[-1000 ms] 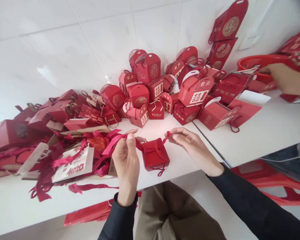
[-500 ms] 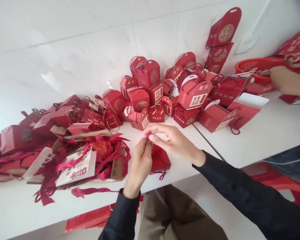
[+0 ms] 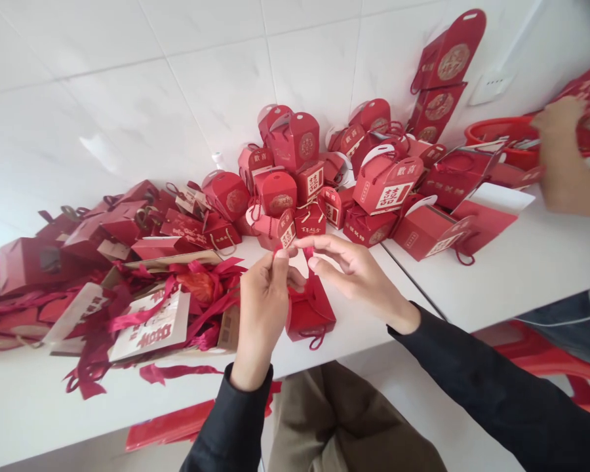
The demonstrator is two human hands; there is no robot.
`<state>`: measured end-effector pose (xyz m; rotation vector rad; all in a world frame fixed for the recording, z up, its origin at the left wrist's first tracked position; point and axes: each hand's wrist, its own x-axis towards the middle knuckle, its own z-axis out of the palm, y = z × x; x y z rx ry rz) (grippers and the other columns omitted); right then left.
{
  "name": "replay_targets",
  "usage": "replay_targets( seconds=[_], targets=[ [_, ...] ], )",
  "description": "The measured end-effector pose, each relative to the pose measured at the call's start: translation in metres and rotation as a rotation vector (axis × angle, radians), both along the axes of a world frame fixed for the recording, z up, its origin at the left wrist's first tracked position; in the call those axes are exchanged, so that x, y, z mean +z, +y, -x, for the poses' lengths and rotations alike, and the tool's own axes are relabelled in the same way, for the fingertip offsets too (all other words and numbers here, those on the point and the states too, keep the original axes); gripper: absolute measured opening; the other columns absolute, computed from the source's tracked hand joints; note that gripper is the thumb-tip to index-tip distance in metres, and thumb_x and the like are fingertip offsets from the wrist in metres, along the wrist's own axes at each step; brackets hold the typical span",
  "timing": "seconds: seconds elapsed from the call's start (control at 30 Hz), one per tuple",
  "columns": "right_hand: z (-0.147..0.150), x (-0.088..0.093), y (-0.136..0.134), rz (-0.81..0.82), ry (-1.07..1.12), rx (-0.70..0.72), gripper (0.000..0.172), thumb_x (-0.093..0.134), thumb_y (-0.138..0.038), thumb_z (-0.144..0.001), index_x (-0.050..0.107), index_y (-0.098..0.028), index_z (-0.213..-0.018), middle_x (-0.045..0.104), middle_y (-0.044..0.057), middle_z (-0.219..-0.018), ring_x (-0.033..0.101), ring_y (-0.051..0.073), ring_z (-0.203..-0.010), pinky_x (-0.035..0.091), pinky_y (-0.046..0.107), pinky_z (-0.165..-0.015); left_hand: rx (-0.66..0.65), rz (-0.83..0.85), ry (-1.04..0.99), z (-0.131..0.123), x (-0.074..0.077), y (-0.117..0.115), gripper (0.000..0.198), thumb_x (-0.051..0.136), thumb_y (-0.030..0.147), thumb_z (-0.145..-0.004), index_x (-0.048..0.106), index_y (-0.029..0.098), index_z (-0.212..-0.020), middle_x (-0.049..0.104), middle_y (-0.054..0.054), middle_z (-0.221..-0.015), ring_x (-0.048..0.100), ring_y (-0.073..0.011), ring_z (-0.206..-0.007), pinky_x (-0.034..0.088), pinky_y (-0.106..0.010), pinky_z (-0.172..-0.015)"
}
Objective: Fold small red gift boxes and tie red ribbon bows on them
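Observation:
A small red gift box [image 3: 315, 313] sits on the table in front of me, with a dark red cord loop at its near edge. Above it, a red ribbon [image 3: 309, 262] rises between my hands. My left hand [image 3: 263, 301] is closed, pinching the ribbon between thumb and fingers to the left of the box. My right hand [image 3: 358, 272] holds the ribbon between thumb and curled fingers, its forefinger reaching toward my left thumb. Part of the ribbon is hidden by the fingers.
To the left, a cardboard carton [image 3: 230, 322] overflows with red ribbons and a printed white card [image 3: 152, 324]. Many red gift boxes [image 3: 386, 187] are piled along the wall. A red basin [image 3: 486, 131] and another person's arm [image 3: 565, 157] are at the right.
My hands have moved slightly apart, with the ribbon now showing between them above the box. The other person's arm at the right has shifted position.

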<state>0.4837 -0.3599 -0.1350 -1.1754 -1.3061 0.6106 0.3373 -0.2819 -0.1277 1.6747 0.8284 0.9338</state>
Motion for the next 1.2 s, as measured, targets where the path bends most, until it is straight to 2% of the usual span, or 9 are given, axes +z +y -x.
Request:
replay_targets(
  seconds=[0.13,0.33,0.47,0.67,0.73,0.8,0.9,1.0,1.2],
  targets=[
    [0.000,0.005,0.001,-0.027,-0.038,-0.011,0.030,0.059,-0.027,-0.103,0.067,-0.029,-0.131,0.066,0.003,-0.138,0.060,0.024,-0.129,0.046,0.042,-0.113,0.063,0.024,0.035,-0.002,-0.002,0.002,0.039,0.047,0.049,-0.100,0.064,0.018,-0.081,0.050,0.004,-0.051,0.048,-0.0126,-0.047,0.040,-0.026,-0.053],
    [-0.003,0.018,0.011,-0.033,-0.302,0.180,0.041,0.048,-0.030,-0.108,0.051,-0.029,-0.150,0.064,0.005,-0.140,0.059,0.024,-0.130,0.047,0.042,-0.110,-0.106,-0.089,0.121,-0.006,-0.001,-0.009,0.016,0.061,0.032,-0.090,0.061,0.020,-0.080,0.062,-0.001,-0.069,0.054,-0.0148,-0.062,0.040,-0.026,-0.057],
    [-0.014,0.018,0.012,0.029,-0.326,0.176,0.043,0.048,-0.029,-0.107,0.049,-0.026,-0.150,0.067,0.007,-0.134,0.068,0.023,-0.114,0.054,0.041,-0.100,-0.110,0.134,0.040,0.001,0.001,-0.005,0.037,0.052,0.043,-0.095,0.060,0.019,-0.067,0.049,0.002,-0.053,0.043,-0.0119,-0.051,0.036,-0.025,-0.052],
    [-0.031,0.017,-0.001,0.179,-0.232,0.153,0.028,0.055,-0.033,-0.103,0.064,-0.022,-0.127,0.074,0.003,-0.097,0.071,0.019,-0.082,0.057,0.033,-0.080,-0.163,0.362,-0.111,0.013,-0.005,0.003,0.030,0.064,0.044,-0.089,0.073,0.016,-0.091,0.068,-0.003,-0.072,0.062,-0.0152,-0.069,0.051,-0.027,-0.071],
    [-0.032,0.014,-0.001,0.254,-0.231,0.190,0.029,0.053,-0.036,-0.104,0.066,-0.021,-0.124,0.072,0.002,-0.083,0.070,0.019,-0.076,0.056,0.031,-0.072,-0.179,0.284,-0.045,0.015,-0.006,0.004,0.025,0.069,0.039,-0.087,0.076,0.016,-0.094,0.071,-0.004,-0.077,0.065,-0.0164,-0.075,0.052,-0.028,-0.075],
    [-0.029,0.009,0.004,0.264,-0.248,0.156,0.029,0.050,-0.035,-0.105,0.067,-0.020,-0.123,0.074,0.004,-0.095,0.072,0.021,-0.089,0.055,0.032,-0.077,-0.162,0.113,0.064,0.016,-0.007,0.006,0.018,0.069,0.031,-0.087,0.077,0.018,-0.096,0.074,-0.005,-0.083,0.068,-0.0187,-0.082,0.053,-0.029,-0.079],
    [-0.022,-0.002,0.014,0.199,-0.238,0.175,0.028,0.048,-0.029,-0.105,0.069,-0.021,-0.122,0.073,0.006,-0.115,0.068,0.022,-0.107,0.052,0.036,-0.092,-0.075,-0.339,0.222,0.017,-0.011,0.007,0.024,0.059,0.015,-0.088,0.077,0.021,-0.102,0.076,-0.006,-0.095,0.070,-0.0218,-0.093,0.053,-0.031,-0.085],
    [-0.018,-0.010,0.020,0.212,-0.153,0.315,0.023,0.055,-0.027,-0.101,0.072,-0.022,-0.115,0.074,0.004,-0.110,0.068,0.023,-0.103,0.052,0.037,-0.092,-0.049,-0.689,0.262,0.019,-0.017,0.006,0.041,0.049,0.003,-0.087,0.073,0.023,-0.114,0.076,-0.006,-0.104,0.070,-0.0202,-0.098,0.053,-0.030,-0.088],
    [-0.021,-0.008,0.018,0.289,0.022,0.364,0.021,0.069,-0.041,-0.092,0.068,-0.020,-0.096,0.069,0.003,-0.097,0.065,0.022,-0.093,0.050,0.033,-0.084,0.166,-0.695,0.238,0.023,-0.033,0.005,0.021,0.060,0.006,-0.084,0.070,0.021,-0.097,0.073,-0.002,-0.088,0.069,-0.0165,-0.080,0.053,-0.025,-0.074]
  ],
)
